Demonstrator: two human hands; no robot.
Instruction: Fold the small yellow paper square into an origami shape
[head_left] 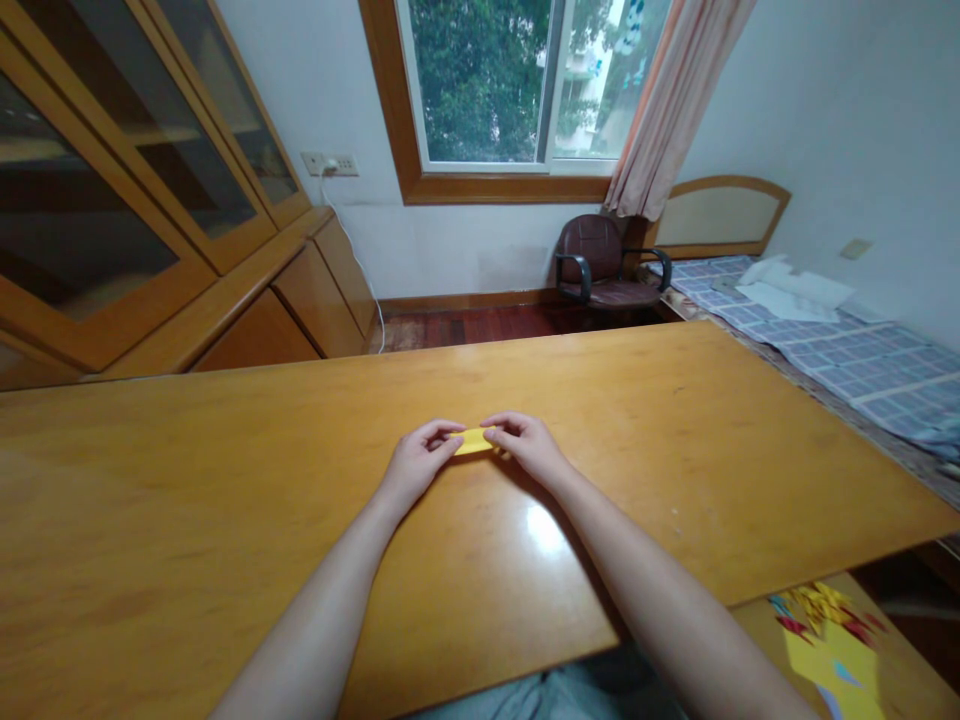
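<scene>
A small strip of yellow paper (473, 441) is held level just over the wooden table, near its middle. My left hand (417, 460) pinches its left end between thumb and fingers. At the right end, the thumb and fingers of my right hand (528, 446) close on the paper in the same way. Parts of both ends are hidden by my fingers, and I cannot make out any folds in it.
The wooden table (225, 480) spreads widely around my hands. Lower right, a lower surface bears yellow paper sheets (829, 660) and several small coloured pieces (821, 605). Beyond the table stand a brown armchair (600, 260), a bed (862, 350) and a glass-fronted cabinet (150, 200).
</scene>
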